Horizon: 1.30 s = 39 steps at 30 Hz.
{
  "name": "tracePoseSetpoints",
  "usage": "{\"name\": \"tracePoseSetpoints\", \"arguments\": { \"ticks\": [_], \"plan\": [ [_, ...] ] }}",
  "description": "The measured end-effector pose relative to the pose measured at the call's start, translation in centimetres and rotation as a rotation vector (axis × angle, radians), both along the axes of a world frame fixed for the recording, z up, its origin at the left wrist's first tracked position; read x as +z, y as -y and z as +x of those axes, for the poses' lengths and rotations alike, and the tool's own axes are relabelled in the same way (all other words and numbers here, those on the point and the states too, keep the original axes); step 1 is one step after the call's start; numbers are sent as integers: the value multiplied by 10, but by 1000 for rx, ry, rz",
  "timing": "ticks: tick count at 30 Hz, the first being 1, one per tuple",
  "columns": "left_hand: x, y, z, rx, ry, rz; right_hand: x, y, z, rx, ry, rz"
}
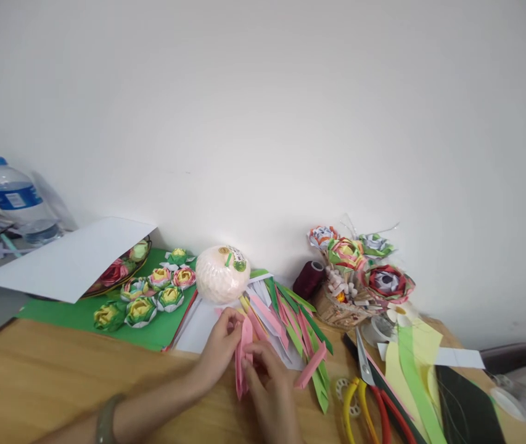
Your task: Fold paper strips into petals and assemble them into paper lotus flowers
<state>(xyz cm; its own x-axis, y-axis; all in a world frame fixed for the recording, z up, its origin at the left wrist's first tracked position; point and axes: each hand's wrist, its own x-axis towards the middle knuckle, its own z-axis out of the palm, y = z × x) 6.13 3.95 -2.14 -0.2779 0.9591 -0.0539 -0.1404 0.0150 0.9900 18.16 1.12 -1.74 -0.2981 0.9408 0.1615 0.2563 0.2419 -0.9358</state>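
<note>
A folded pink paper strip stands upright between my two hands, near the middle of the table's front. My left hand pinches its upper left side, with a bracelet on that wrist. Lower down, the fingers of my right hand close on its right side. Just beyond the hands lies a pile of folded pink and green paper strips, partly on white sheets. One more folded pink piece rests at the pile's right edge. A pale ball of foam-wrapped fruit sits behind my left hand.
Paper lotus flowers rest on green card at left, below a white sheet. A bottle stands farther left. At right are dark thread, a basket of paper flowers, scissors, yellow-handled pliers and paper strips.
</note>
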Motion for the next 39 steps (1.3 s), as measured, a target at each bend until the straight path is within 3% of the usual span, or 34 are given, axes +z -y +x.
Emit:
{"name": "tracePoseSetpoints", "arguments": {
  "ticks": [3, 6, 9, 14, 24, 31, 37, 39],
  "plan": [
    [5, -2, -3, -25, 39, -9, 0, -4, 0, -15, -1, 55],
    [6, 0, -6, -86, 107, -51, -1, -10, 2, -65, -64, 8],
    [5, 3, -7, -255, 255, -116, -3, -13, 5, -121, -134, -96],
    [4, 4, -7, -437, 219, -1, -2, -13, 4, -95, -261, -226],
    [-3, 7, -12, -433, 77, -98, 14, -14, 15, -265, -47, -112],
    [2, 16, -7, -480, 56, -121, 26, -9, 11, -240, 117, -46],
    [4, 19, -1, -335, 94, -153, 27, -5, 12, -227, 322, 17],
    [2, 18, -2, -350, 102, -147, 26, -5, 12, -225, 363, 37]
  ]
}}
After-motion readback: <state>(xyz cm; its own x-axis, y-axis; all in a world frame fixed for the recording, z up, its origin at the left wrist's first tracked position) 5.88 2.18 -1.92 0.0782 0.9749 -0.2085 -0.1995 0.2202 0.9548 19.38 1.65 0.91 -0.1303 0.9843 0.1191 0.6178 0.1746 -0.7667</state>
